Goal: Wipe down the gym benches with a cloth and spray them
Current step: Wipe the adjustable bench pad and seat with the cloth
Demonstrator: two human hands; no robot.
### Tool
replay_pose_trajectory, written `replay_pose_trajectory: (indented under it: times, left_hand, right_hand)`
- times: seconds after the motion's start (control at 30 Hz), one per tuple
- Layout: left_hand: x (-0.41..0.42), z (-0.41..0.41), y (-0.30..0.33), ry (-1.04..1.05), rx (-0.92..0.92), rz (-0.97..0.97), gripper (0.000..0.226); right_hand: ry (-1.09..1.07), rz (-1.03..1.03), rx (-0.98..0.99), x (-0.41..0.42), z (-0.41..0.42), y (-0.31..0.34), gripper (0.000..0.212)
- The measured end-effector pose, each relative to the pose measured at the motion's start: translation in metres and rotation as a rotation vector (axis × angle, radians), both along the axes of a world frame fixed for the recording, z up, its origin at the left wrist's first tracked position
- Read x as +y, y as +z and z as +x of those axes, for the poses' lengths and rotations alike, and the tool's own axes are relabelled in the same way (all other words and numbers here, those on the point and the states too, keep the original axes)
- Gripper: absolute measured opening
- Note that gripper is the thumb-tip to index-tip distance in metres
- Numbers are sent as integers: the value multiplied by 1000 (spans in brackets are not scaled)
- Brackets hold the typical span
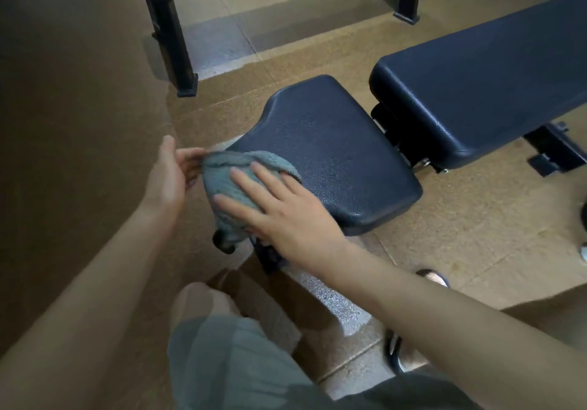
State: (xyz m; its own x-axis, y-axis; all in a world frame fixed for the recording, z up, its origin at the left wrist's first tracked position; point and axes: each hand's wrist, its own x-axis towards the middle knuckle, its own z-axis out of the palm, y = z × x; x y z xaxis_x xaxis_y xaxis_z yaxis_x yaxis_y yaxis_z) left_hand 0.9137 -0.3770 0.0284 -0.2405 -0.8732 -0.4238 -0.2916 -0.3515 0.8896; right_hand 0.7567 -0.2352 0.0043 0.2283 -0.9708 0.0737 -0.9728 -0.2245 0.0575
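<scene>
Pressing grey-green microfibre cloth (227, 184) flat onto near corner of navy seat pad (330, 152) with right hand (282, 219), fingers spread for wiping pressure; left hand (174, 171) pinching cloth's edge, apparently keeping it from bunching.

Dim, warm indoor light; soft focus throughout, arms blurred near the lower corners, wide-angle bending at edges.

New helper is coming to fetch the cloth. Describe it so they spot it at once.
Find the dark blue bench; its separate seat pad sits nearest the person. The cloth drapes over that pad's near corner, the only grey-green, fuzzy thing there, under the right hand.
</scene>
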Motion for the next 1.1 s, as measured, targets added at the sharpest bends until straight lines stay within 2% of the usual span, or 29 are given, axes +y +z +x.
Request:
replay_pose_trajectory:
  times: [0.13, 0.27, 0.4, 0.57, 0.63, 0.77, 0.9, 1.0, 1.1]
  left_hand:
    - [16, -38, -1, -50, -250, -164, 57]
    - [32, -55, -12, 65, -444, -372, 54]
    - [31, -59, -14, 123, -462, -383, 59]
    - [35, -58, -14, 98, -481, -487, 48]
    - [36, -57, -14, 79, -481, -498, 45]
    - [35, -62, -11, 120, -502, -455, 54]
    - [36, -61, -13, 130, -507, -486, 55]
    - [37, -61, -15, 146, -507, -503, 57]
    - [35, -61, -13, 139, -514, -487, 56]
  right_hand:
    - [-276, -55, 19, 68, -67, -6, 54]
    - [-423, -39, -50, 99, -70, -6, 55]
    - [-324, 48, -76, 53, -63, 9, 54]
    - [-309, 191, -210, -56, -41, 22, 55]
    - [-290, 149, -187, -39, -38, 19, 56]
    - [-190, 97, -165, 28, -34, 15, 56]
    - [-109, 146, -171, -41, -35, 21, 59]
    - [-181, 208, -192, -112, -40, 21, 52]
    - [-356, 159, -193, -136, -79, 23, 51]
